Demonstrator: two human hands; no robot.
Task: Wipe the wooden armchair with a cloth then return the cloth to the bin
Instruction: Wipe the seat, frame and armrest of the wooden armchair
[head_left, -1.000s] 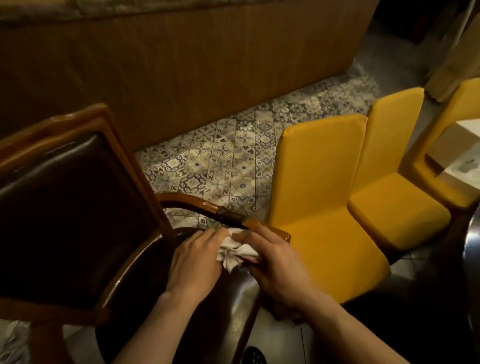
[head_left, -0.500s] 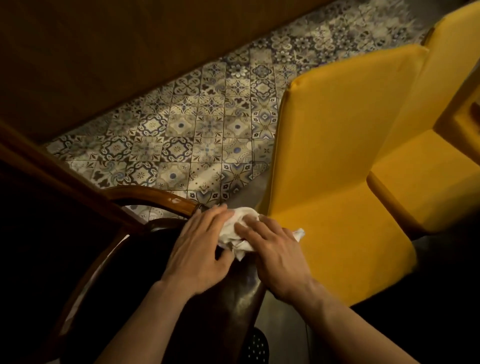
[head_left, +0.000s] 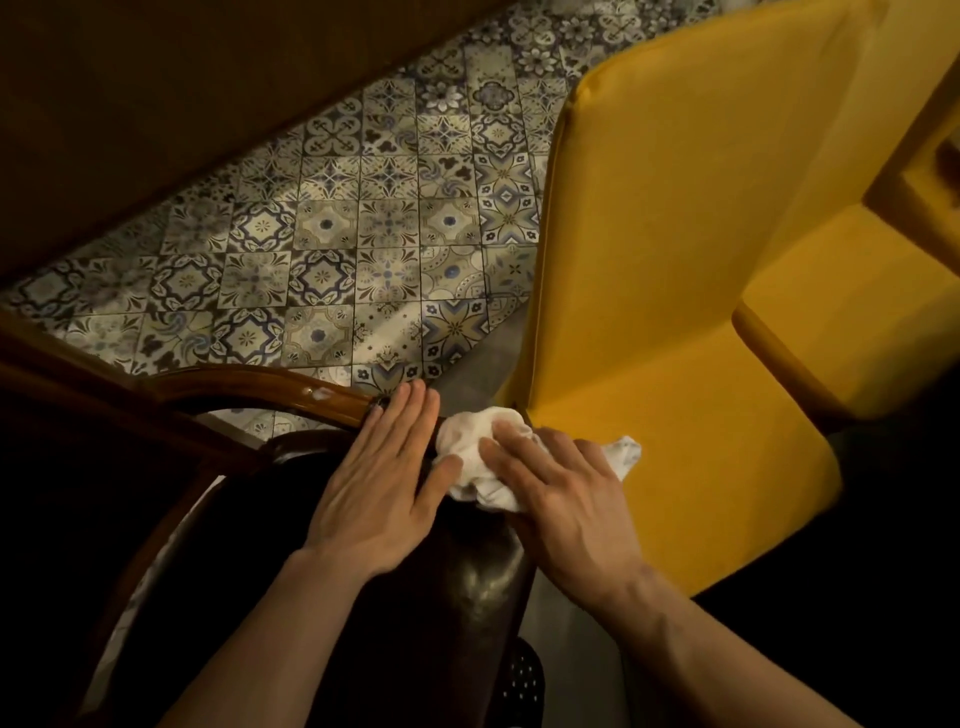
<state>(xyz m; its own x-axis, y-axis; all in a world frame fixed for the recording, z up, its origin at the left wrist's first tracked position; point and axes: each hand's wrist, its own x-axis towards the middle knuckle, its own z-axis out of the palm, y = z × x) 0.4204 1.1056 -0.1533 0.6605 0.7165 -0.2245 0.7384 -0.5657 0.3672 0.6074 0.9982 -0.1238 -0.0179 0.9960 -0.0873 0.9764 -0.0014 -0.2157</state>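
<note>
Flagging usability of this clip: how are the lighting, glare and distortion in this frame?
Head view: dim, warm light; the armchair seat and lower corners sink into near black. A small glare spot sits on the glossy armrest. Wide-angle bending stretches the yellow chair. The cloth and both hands are sharp.

Single head-worn wide-angle view, looking steeply down and forward over the wooden armchair (head_left: 249, 395), close above its armrest, both forearms entering from the bottom edge, patterned floor tiles (head_left: 332, 239) beyond the armchair, yellow chair (head_left: 670, 291) to its right
</note>
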